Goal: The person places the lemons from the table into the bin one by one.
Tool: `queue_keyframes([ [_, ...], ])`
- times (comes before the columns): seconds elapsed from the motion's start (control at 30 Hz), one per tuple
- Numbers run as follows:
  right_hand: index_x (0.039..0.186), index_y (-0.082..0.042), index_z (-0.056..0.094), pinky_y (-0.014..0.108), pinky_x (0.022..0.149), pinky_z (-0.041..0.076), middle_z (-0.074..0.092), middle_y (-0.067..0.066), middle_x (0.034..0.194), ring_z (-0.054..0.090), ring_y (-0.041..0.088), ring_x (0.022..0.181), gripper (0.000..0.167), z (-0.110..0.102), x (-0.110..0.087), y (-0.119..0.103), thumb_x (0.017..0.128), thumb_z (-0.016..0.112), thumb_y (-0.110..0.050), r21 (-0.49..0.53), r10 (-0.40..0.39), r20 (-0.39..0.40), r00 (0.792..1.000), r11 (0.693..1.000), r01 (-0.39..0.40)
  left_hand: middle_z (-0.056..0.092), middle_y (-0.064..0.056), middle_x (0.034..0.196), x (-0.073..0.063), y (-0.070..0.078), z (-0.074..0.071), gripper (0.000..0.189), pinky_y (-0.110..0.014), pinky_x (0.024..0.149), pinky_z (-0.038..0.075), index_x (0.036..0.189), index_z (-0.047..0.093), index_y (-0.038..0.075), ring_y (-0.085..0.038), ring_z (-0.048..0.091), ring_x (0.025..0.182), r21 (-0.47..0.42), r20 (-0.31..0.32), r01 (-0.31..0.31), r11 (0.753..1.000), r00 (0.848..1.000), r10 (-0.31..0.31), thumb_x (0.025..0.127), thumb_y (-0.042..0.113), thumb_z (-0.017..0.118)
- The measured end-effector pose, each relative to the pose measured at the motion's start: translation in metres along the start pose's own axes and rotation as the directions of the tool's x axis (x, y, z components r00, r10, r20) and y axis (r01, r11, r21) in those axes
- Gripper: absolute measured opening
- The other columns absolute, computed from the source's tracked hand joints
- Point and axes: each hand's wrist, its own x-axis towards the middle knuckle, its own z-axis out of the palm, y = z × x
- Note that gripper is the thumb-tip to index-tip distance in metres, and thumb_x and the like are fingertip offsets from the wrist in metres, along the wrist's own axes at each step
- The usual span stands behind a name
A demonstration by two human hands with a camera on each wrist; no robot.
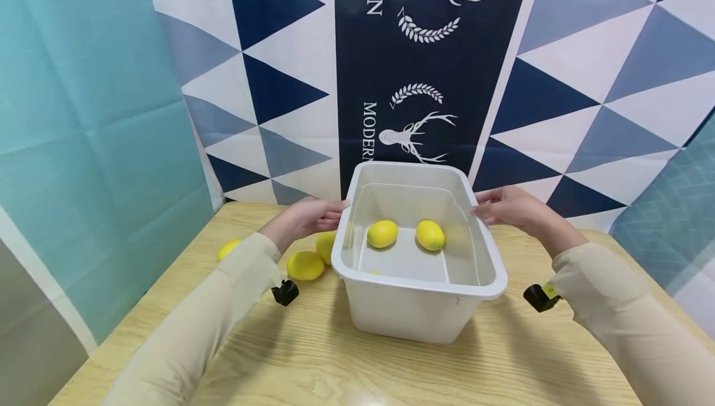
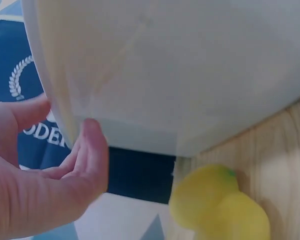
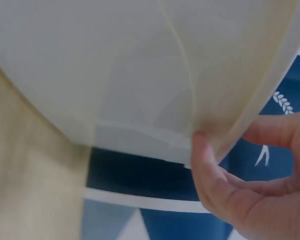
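Observation:
A white plastic bin (image 1: 413, 325) is held at its two side rims, toward the far end. My left hand (image 1: 313, 216) pinches the left rim, the thumb on the rim and the fingertips (image 2: 92, 130) underneath against the outer wall. On the other side my right hand (image 1: 505, 207) grips the right rim the same way, its fingers (image 3: 205, 155) curled under the edge. Inside the bin lie a lemon (image 1: 382, 234) and another lemon (image 1: 430, 235); a sliver of yellow shows behind the front wall, mostly hidden.
Left of the bin, on the wooden table (image 1: 301, 356), lie a lemon (image 1: 305, 266), a second lemon (image 1: 325, 247) partly behind the bin, and another lemon (image 1: 228, 249) by the left sleeve. A patterned curtain (image 1: 285, 52) hangs close behind the table.

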Motion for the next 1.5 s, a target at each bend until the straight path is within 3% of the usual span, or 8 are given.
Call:
queue_keyframes([
  [0.2,0.143,0.015,0.026,0.015,0.082,0.056,0.066,-0.011,0.096,0.065,-0.004,0.083,0.068,0.001,0.004,0.016,0.096,0.058,-0.022,0.385,0.013,0.096,0.995,0.922,-0.049,0.065,-0.012,0.125,-0.004,-0.014,-0.011,0.058,-0.036,0.108,0.046,0.132,0.055,0.004,-0.017,0.067,0.102,0.22,0.041,-0.044,0.974,0.999,0.036,0.095,0.049,0.053],
  [0.47,0.102,-0.016,0.069,0.017,0.083,0.056,0.067,-0.013,0.091,0.066,0.0,0.085,0.012,0.001,0.002,0.026,0.092,0.064,-0.021,0.587,0.044,0.159,0.986,0.799,-0.13,0.058,-0.013,0.134,-0.019,-0.024,-0.021,0.051,-0.051,0.113,0.037,0.132,0.054,0.01,-0.03,0.053,0.126,0.555,-0.003,-0.123,0.822,0.989,0.15,0.096,0.045,0.051],
  [0.57,0.082,-0.025,0.071,0.017,0.083,0.056,0.068,-0.013,0.089,0.066,0.0,0.085,0.01,0.0,0.001,0.027,0.091,0.066,-0.022,0.611,0.055,0.173,0.983,0.777,-0.151,0.061,-0.012,0.129,-0.024,-0.034,-0.023,0.043,-0.051,0.109,0.041,0.126,0.059,0.011,-0.03,0.054,0.122,0.675,-0.006,-0.178,0.716,0.969,0.247,0.094,0.039,0.057],
  [0.77,0.079,-0.026,0.072,0.015,0.083,0.056,0.068,-0.014,0.087,0.065,-0.001,0.084,0.013,0.0,0.0,0.025,0.09,0.067,-0.024,0.61,0.084,0.167,0.982,0.774,-0.17,0.066,-0.015,0.12,-0.031,-0.057,-0.024,0.043,-0.049,0.099,0.049,0.117,0.063,0.003,-0.034,0.06,0.114,0.895,0.089,-0.285,0.344,0.868,0.488,0.085,0.031,0.07],
  [0.97,0.082,-0.022,0.07,0.016,0.082,0.056,0.067,-0.013,0.087,0.066,0.0,0.083,0.008,0.002,0.0,0.024,0.089,0.068,-0.024,0.617,0.092,0.139,0.986,0.771,-0.158,0.067,-0.014,0.112,-0.033,-0.077,-0.025,0.044,-0.051,0.092,0.05,0.112,0.065,0.002,-0.034,0.061,0.106,0.945,0.169,-0.302,0.129,0.784,0.597,0.08,0.03,0.076],
  [1.17,0.083,-0.021,0.069,0.016,0.079,0.057,0.067,-0.013,0.086,0.067,0.001,0.08,0.008,0.004,-0.002,0.026,0.091,0.066,-0.022,0.643,0.086,0.11,0.99,0.753,-0.137,0.064,-0.009,0.108,-0.037,-0.09,-0.025,0.043,-0.048,0.092,0.05,0.11,0.063,0.005,-0.028,0.058,0.102,0.955,0.252,-0.291,-0.052,0.709,0.659,0.078,0.032,0.077],
  [1.33,0.083,-0.019,0.069,0.014,0.076,0.056,0.069,-0.012,0.083,0.069,0.0,0.078,0.007,0.007,-0.003,0.025,0.09,0.067,-0.02,0.694,0.091,0.098,0.991,0.707,-0.134,0.061,-0.006,0.101,-0.041,-0.098,-0.025,0.04,-0.04,0.088,0.05,0.107,0.062,0.007,-0.023,0.056,0.094,0.948,0.317,-0.239,-0.209,0.685,0.656,0.078,0.031,0.076],
  [1.5,0.105,-0.011,0.063,0.013,0.076,0.055,0.069,-0.013,0.083,0.069,0.0,0.078,0.019,0.011,-0.003,0.023,0.09,0.067,-0.02,0.697,0.108,0.075,0.991,0.705,-0.129,0.061,-0.005,0.1,-0.041,-0.105,-0.024,0.041,-0.037,0.085,0.052,0.109,0.062,0.008,-0.021,0.054,0.09,0.953,0.304,-0.219,-0.21,0.701,0.646,0.079,0.034,0.075],
])
